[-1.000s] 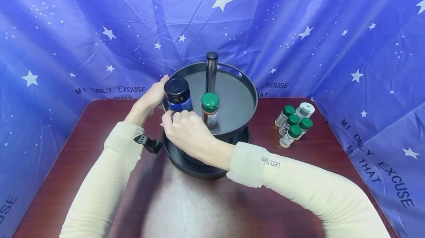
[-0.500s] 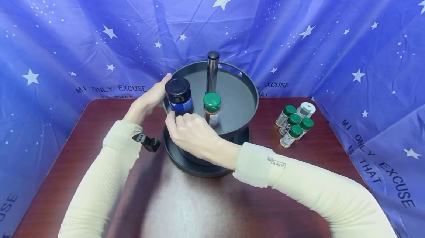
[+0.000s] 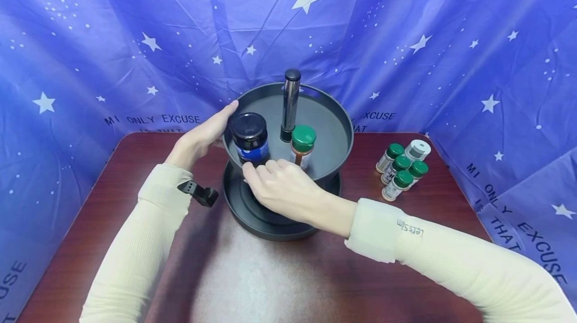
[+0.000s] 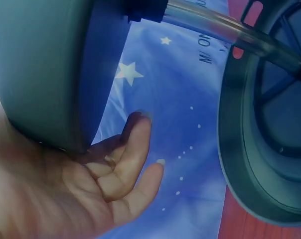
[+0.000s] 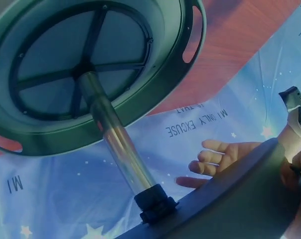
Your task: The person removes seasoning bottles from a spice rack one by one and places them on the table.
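While gripping the upper tray (image 3: 331,127) by its near-left rim with curled right hand (image 3: 284,188), rests loose-fingered left hand (image 3: 198,140) against its left wall. Has dark-lidded jar (image 3: 249,135) just inside that rim, between both hands, above lower tray (image 3: 268,219)

Head view high, facing forward-down; wrist views close, tilted, both showing pole (image 4: 227,29).

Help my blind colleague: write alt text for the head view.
A person's left hand and right hand touch a two-tier stand, its upper tray holding a dark-lidded jar and a green-capped bottle. Five more bottles stand on the table at right.
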`<act>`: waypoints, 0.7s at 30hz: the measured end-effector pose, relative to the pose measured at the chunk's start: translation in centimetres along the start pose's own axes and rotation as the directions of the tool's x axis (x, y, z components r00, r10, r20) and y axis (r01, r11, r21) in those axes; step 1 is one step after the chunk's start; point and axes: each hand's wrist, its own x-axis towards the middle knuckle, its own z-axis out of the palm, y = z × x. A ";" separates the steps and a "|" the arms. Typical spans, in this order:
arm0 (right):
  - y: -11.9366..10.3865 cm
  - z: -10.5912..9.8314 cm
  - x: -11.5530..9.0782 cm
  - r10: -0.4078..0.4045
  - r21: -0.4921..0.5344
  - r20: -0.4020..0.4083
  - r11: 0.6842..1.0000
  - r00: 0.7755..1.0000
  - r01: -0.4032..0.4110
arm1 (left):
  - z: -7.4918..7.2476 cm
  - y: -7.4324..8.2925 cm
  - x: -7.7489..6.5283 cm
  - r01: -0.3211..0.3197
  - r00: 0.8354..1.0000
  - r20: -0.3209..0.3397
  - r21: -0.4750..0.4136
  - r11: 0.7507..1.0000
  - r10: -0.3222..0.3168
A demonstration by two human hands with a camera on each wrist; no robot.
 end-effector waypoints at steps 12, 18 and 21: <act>1.9 -0.6 -2.2 -0.078 0.096 -0.042 0.992 0.996 0.081 | 0.5 0.5 0.1 -0.011 1.000 -0.011 -0.163 0.987 0.010; 3.1 -1.0 -3.1 -0.107 0.181 0.005 0.978 0.994 0.104 | 0.7 0.9 0.1 0.005 0.999 -0.052 -0.206 0.978 -0.016; 3.6 -1.4 -3.6 -0.128 0.202 0.052 0.973 0.990 0.115 | 0.9 1.0 0.0 0.016 0.997 -0.065 -0.218 0.976 -0.031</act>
